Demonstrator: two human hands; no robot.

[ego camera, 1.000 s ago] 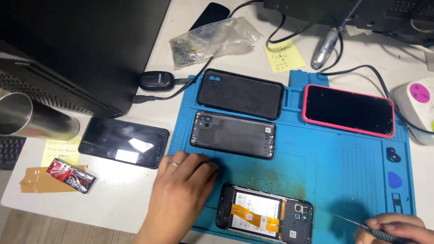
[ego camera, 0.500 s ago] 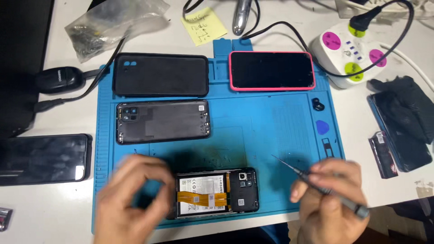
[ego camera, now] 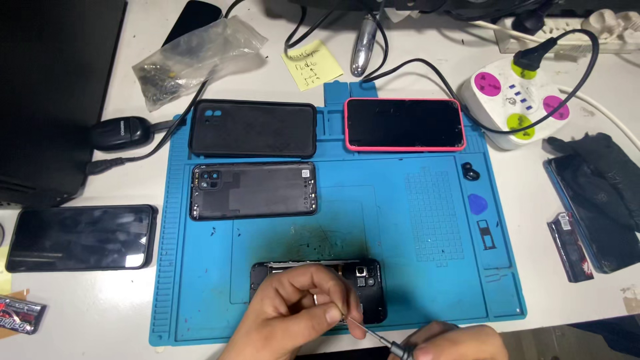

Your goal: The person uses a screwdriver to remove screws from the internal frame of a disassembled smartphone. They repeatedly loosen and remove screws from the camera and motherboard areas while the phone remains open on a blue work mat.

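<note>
My left hand presses down on the opened phone at six o'clock on the blue mat, pinning it so it can't slide. My right hand grips a thin screwdriver, tip angled into the phone's lower edge.

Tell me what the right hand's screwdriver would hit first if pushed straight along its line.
Probably the opened phone: the right hand aims the screwdriver up-left, tip beside the left hand fingers.
</note>
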